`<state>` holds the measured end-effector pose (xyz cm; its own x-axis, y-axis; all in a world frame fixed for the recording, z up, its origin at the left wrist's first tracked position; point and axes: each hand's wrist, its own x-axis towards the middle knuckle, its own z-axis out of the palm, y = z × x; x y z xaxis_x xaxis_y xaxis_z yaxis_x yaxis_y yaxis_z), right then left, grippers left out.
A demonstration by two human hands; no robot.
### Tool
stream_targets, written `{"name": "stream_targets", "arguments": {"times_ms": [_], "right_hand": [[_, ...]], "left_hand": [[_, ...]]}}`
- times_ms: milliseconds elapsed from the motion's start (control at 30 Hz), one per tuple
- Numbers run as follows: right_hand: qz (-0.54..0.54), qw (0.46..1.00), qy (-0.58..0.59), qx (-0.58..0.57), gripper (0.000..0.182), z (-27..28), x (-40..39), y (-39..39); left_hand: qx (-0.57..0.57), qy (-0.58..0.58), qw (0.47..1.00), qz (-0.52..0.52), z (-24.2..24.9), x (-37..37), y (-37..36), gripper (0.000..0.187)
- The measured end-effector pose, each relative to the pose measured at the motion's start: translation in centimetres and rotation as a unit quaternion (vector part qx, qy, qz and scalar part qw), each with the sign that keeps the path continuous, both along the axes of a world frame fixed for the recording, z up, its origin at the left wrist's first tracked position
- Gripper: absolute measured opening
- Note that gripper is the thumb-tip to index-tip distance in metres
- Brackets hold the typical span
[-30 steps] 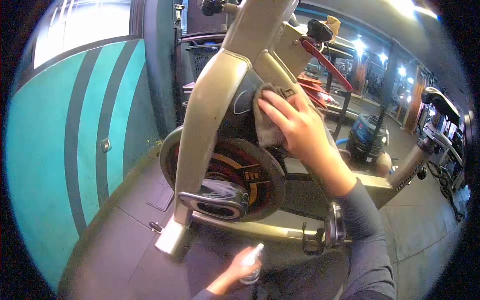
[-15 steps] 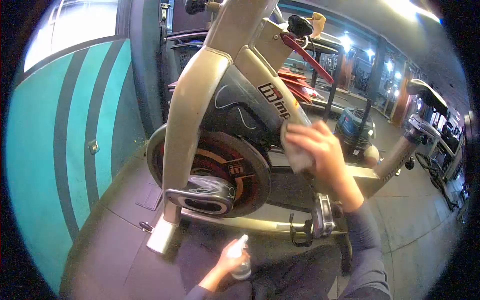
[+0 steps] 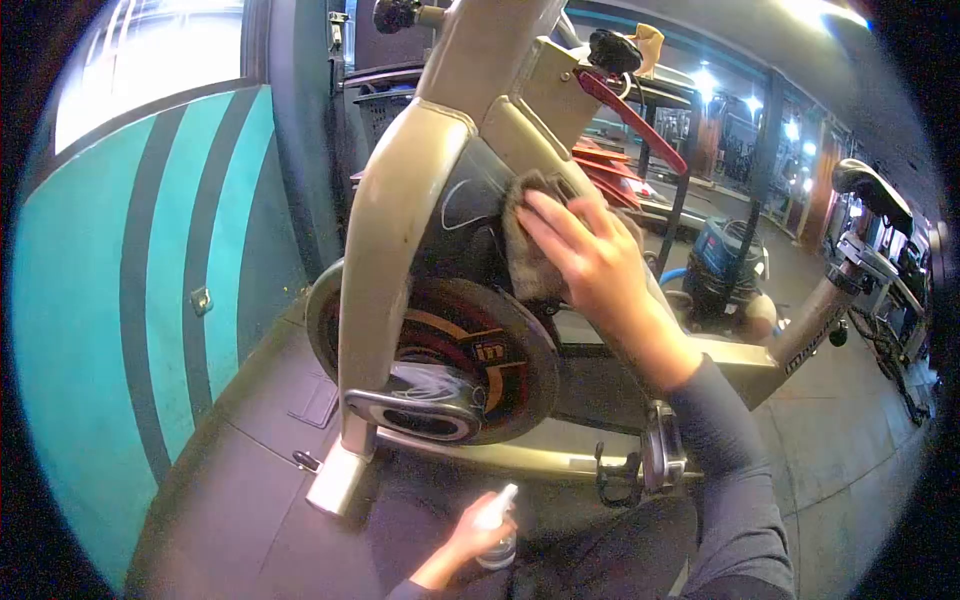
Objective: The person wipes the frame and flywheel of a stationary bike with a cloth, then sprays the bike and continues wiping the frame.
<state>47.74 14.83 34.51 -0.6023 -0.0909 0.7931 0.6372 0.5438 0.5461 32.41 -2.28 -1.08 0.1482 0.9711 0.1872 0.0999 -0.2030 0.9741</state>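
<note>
My right hand [image 3: 590, 245] presses a grey-brown cloth [image 3: 532, 245] against the slanted frame tube of an exercise bike [image 3: 400, 210], covering most of the lettering there. Its fingers are closed over the cloth. Low in front of me, my left hand [image 3: 478, 532] is wrapped round a spray bottle [image 3: 497, 550] with a white head and a clear body, held apart from the bike. Below the cloth sits the dark flywheel [image 3: 520, 385] with its orange markings. A red lever [image 3: 635, 122] sticks out from the upper frame.
A teal wall [image 3: 80, 290] with dark stripes stands at the left. A blue and black vacuum-like machine [image 3: 725, 265] is behind the bike. Red flat items [image 3: 605, 170] lie on a rack, and another bike saddle [image 3: 870, 190] is at the right. A pedal [image 3: 663, 450] juts towards me.
My right hand has moved the cloth up and left along the slanted tube, over the lettering. The view has shifted slightly; my left hand still holds the spray bottle.
</note>
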Motion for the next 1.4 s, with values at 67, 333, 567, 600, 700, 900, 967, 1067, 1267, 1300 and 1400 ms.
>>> {"name": "stream_targets", "arguments": {"times_ms": [67,333,567,600,700,900,967,1067,1267,1300,1400], "right_hand": [[-0.021,1.000,-0.014,-0.004,0.041,-1.5,1.7,-0.6],[-0.108,0.992,-0.068,-0.011,0.037,-6.4,7.2,-3.3],[0.034,0.993,-0.028,-0.105,0.042,1.0,5.7,-6.5],[0.073,0.996,-0.014,-0.043,0.042,2.5,4.4,-6.3],[0.058,0.998,-0.015,0.012,0.041,5.3,0.5,-5.0],[-0.008,1.000,-0.002,0.018,0.042,2.7,-2.2,-0.1],[-0.032,0.999,-0.009,0.017,0.042,0.8,-0.6,-0.3],[-0.084,0.995,-0.031,0.038,0.040,-1.7,2.0,-0.9],[-0.119,0.991,-0.055,0.028,0.029,-5.2,6.2,-2.5],[-0.123,0.991,-0.054,0.020,0.030,-5.8,6.7,-2.7],[-0.127,0.990,-0.049,-0.032,0.035,-6.9,8.0,-4.0]], "left_hand": [[-0.010,0.003,1.000,-0.006,-0.7,0.1,0.1,0.041],[0.006,0.024,1.000,-0.006,-1.3,0.7,0.2,0.040],[0.113,0.085,0.990,-0.003,-1.2,0.5,0.0,0.032],[0.110,0.071,0.991,-0.002,-1.1,0.6,0.0,0.031],[0.113,0.053,0.992,0.004,-1.2,0.7,-0.1,0.029],[0.117,0.078,0.990,0.002,-0.5,0.4,-0.5,0.031],[0.103,0.032,0.994,-0.017,-0.9,0.3,-0.5,0.034],[0.117,0.058,0.991,-0.016,-1.3,0.3,-0.2,0.034],[0.094,0.056,0.994,0.008,-0.9,0.9,-0.2,0.025],[0.091,0.055,0.994,0.012,-0.7,1.0,-0.4,0.025],[0.110,0.061,0.992,0.021,-0.2,0.9,-0.8,0.026]]}}
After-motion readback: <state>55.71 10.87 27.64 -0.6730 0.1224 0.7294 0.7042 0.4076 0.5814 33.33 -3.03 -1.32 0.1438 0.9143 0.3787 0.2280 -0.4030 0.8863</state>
